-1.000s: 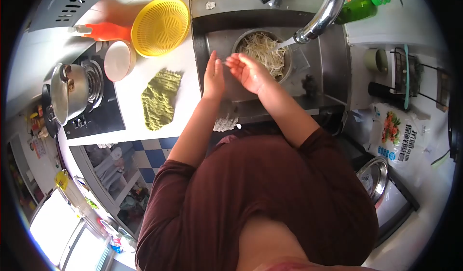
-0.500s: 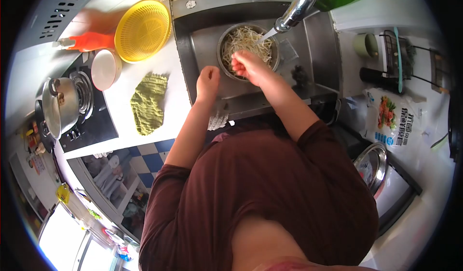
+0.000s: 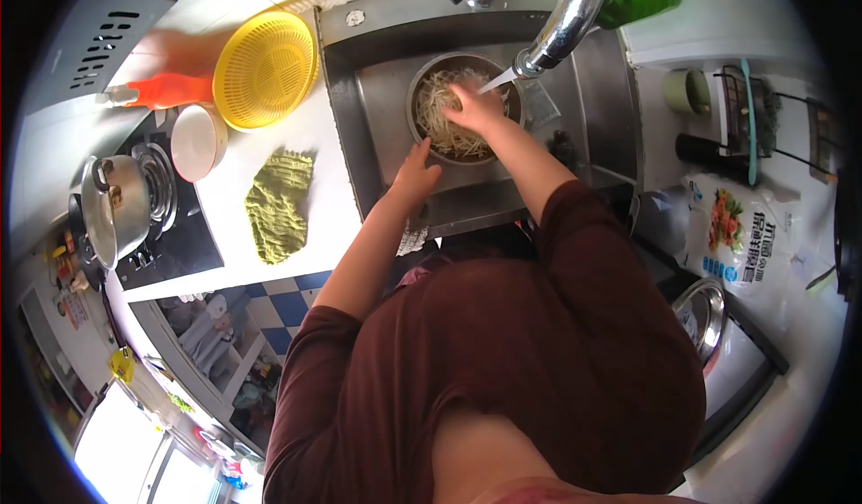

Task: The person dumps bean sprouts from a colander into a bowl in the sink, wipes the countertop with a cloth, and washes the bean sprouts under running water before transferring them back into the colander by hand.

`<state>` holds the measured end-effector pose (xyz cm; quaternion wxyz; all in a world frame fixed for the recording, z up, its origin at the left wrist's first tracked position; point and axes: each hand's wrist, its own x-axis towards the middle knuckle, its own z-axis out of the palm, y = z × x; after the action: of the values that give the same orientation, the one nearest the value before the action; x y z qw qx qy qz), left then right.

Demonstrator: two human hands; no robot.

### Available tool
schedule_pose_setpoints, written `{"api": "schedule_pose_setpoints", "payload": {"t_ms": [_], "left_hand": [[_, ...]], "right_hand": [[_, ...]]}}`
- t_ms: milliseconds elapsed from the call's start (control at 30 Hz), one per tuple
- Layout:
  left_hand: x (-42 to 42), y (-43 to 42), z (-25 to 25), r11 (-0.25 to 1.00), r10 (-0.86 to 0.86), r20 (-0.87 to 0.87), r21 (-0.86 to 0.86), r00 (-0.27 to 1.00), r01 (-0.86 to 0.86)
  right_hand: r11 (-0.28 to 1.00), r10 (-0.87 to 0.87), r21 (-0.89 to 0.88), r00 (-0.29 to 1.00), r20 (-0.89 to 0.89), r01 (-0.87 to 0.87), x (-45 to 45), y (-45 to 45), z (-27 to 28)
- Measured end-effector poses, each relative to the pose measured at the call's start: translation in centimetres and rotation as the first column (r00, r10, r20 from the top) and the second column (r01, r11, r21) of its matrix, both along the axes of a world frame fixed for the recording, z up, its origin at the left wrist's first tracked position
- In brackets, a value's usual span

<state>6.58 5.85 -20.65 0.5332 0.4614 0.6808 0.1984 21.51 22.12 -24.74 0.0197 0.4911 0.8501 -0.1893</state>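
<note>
Bean sprouts (image 3: 440,118) fill a round metal bowl (image 3: 416,120) in the steel sink (image 3: 382,100). Water runs from the faucet (image 3: 567,28) towards the bowl. My right hand (image 3: 476,109) is down in the sprouts, its thumb and fingers spread apart; some fingertips are hidden among them. At the bowl's near left rim is my left hand (image 3: 417,174), with its fingers apart and nothing held. Whether its fingertips touch the rim is hard to tell.
Left of the sink, a green cloth (image 3: 280,206), a yellow basket (image 3: 266,70) and a white bowl (image 3: 198,142) sit on the counter. A pot (image 3: 121,210) stands by the stove. A green bottle (image 3: 642,0) lies behind the faucet.
Both hands were first open in front of the bowl, then closed. Now my right hand has gone into the sprouts and opened, and my left has moved to the rim and opened.
</note>
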Motion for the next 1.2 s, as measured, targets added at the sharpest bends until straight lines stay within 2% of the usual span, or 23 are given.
{"api": "schedule_pose_setpoints", "payload": {"t_ms": [33,100,200,300,400,433,567,667,700,733,800,833,933,967,1067,1100,1200], "left_hand": [[0.1,0.2,-0.3,0.999,0.022,0.012,-0.039,1.0,-0.021],[0.0,0.2,-0.8,1.0,0.026,0.017,0.007,1.0,-0.026],[-0.1,-0.4,-1.4,1.0,0.021,-0.016,0.019,1.0,-0.02],[0.2,-0.2,-0.8,1.0,-0.007,-0.073,0.009,0.997,0.007],[0.0,-0.2,0.1,1.0,-0.001,-0.076,-0.006,0.997,0.001],[-0.2,-0.2,0.5,1.0,0.01,-0.067,-0.008,0.998,-0.011],[-0.8,0.1,1.5,1.0,-0.007,-0.096,-0.011,0.995,0.006],[-0.9,0.5,1.4,1.0,-0.009,-0.057,0.014,0.998,0.01],[-0.9,0.7,1.4,1.0,-0.01,-0.042,0.021,0.999,0.011],[-0.7,0.7,1.3,1.0,-0.01,-0.025,0.024,1.0,0.011],[-0.6,0.6,2.7,0.998,-0.057,-0.16,0.023,0.985,0.061],[-0.7,0.8,3.8,0.996,-0.077,-0.228,0.022,0.971,0.084],[-0.6,0.6,5.8,0.977,-0.145,-0.434,0.08,0.889,0.198],[-0.6,0.4,6.0,0.972,-0.138,-0.448,0.11,0.883,0.208],[-0.7,-0.1,6.3,0.952,-0.143,-0.471,0.173,0.87,0.251],[-0.8,-0.6,6.5,0.949,-0.157,-0.474,0.172,0.867,0.266],[-0.8,-2.2,6.8,0.944,-0.206,-0.47,0.135,0.858,0.301]], "right_hand": [[1.0,0.019,-0.023,0.999,0.027,-0.019,0.1,-0.8,0.6],[0.997,0.038,-0.069,0.995,0.095,-0.031,0.1,-1.4,2.6],[0.992,-0.091,0.09,0.996,0.017,0.089,-0.9,-1.1,1.3],[0.98,0.076,0.184,0.997,0.0,-0.074,-2.4,-1.6,0.6],[0.944,0.322,0.06,0.945,0.053,-0.325,-0.7,-1.4,0.1],[0.95,0.295,0.069,0.949,0.115,-0.304,0.0,-1.0,1.3],[0.992,-0.062,0.111,0.997,0.038,0.058,1.0,-0.6,-0.1],[1.0,0.002,0.008,0.999,-0.053,-0.001,-0.9,-3.1,1.4],[0.985,0.159,0.062,0.987,0.037,-0.161,-0.8,-3.7,1.5],[0.988,0.147,0.041,0.988,0.054,-0.149,-0.3,-3.3,1.5],[0.992,0.125,-0.003,0.988,0.09,-0.125,0.6,-1.8,1.5],[1.0,-0.018,0.007,0.984,0.175,0.017,0.5,-1.5,1.6],[0.999,0.025,-0.05,0.984,0.176,-0.016,0.2,-3.0,2.9],[0.995,0.088,-0.065,0.987,0.136,-0.08,0.5,-3.9,2.9],[0.997,0.055,0.061,0.998,-0.02,-0.054,1.7,-4.9,3.5],[0.974,0.034,0.225,0.987,-0.156,0.002,2.3,-5.1,4.8],[0.954,-0.128,0.153,0.816,-0.564,0.256,5.7,-3.8,4.8]]}}
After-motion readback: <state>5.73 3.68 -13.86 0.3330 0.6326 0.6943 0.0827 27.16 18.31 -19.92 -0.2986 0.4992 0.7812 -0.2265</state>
